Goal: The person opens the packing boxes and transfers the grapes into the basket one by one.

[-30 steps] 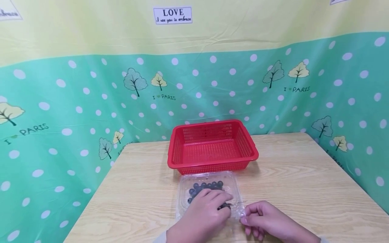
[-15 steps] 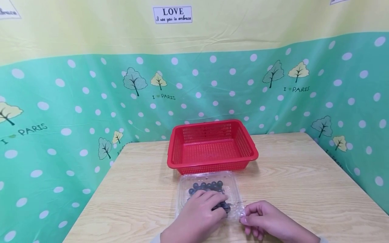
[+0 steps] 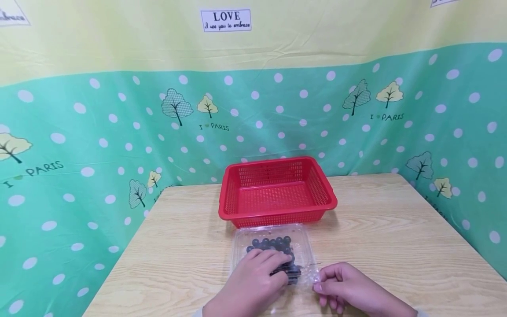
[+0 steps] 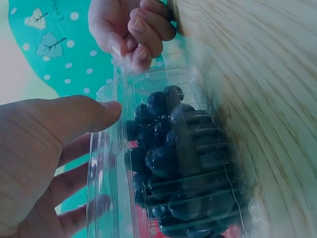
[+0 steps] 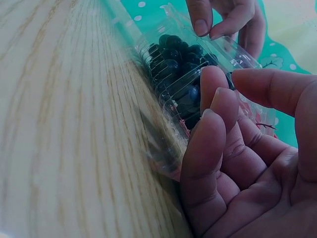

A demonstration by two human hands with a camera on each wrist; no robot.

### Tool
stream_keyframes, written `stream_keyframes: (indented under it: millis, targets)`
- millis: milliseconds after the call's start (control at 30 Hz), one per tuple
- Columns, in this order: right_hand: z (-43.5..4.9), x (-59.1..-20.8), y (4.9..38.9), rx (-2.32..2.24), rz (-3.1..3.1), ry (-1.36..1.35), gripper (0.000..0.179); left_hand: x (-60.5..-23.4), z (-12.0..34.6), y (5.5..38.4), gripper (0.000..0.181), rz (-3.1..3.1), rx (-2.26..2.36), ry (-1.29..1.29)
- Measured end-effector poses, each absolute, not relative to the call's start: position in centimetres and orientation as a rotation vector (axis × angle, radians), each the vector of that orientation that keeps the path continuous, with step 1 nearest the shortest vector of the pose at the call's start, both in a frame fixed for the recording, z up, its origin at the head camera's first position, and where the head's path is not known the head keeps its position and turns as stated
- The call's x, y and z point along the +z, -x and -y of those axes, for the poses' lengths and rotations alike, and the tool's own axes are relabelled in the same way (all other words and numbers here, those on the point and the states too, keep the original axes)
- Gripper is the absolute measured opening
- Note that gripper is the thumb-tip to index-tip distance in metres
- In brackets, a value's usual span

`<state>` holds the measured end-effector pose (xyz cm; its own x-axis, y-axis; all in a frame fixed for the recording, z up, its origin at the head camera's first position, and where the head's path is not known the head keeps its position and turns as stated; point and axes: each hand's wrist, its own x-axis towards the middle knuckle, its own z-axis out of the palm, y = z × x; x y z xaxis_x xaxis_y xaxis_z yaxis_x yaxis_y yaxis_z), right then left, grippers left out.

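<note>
Fingers point(image 3: 282, 259) of the left hand point(image 3: 249, 279) lie apart from the thumb across the clear plastic container point(image 3: 304, 242) in the head view, while the right hand point(image 3: 352, 288) pinches its near right corner between thumb and finger. The container sits on the wood-patterned table point(image 3: 396, 246), just in front of a red basket point(image 3: 277, 215), with a printed cloth point(image 3: 273, 105) behind. Dark round fruits point(image 3: 279, 241) show through the plastic, partly covered by the left hand.

The left wrist view adds what the head view hides: the left thumb touches the container's edge, and the other fingers show through the plastic, spaced apart. The ribbed side and the piled fruits are clear here.

The right wrist view shows the right palm with its fingers curled, plus a thin brown stem point(image 5: 266, 126) beside them; these fingers hide much of the pinched corner.
</note>
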<state>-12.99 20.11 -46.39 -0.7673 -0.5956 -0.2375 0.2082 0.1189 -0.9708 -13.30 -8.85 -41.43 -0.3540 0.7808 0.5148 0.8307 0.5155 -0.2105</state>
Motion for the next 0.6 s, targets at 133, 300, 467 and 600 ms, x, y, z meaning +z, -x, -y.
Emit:
stream_keyframes:
  millis: [133,300,467,600]
  targets:
    - [-20.2,-46.5,12.9,-1.702,-1.808,0.356,0.028,-41.3,9.1,13.3,0.003,2.17,-0.101,1.309]
    - [-20.3,-46.6,12.8,-1.707,-1.809,0.353,0.031,-41.3,9.6,13.2,0.006,2.186,-0.11,1.306]
    - [-20.3,-46.5,12.9,-1.707,-1.802,0.364,0.034,-41.4,10.4,13.2,0.006,2.184,-0.117,1.294]
    - [-20.3,-46.5,12.9,-1.701,-1.798,0.362,0.034,-41.4,10.8,13.2,0.007,2.174,-0.148,1.284]
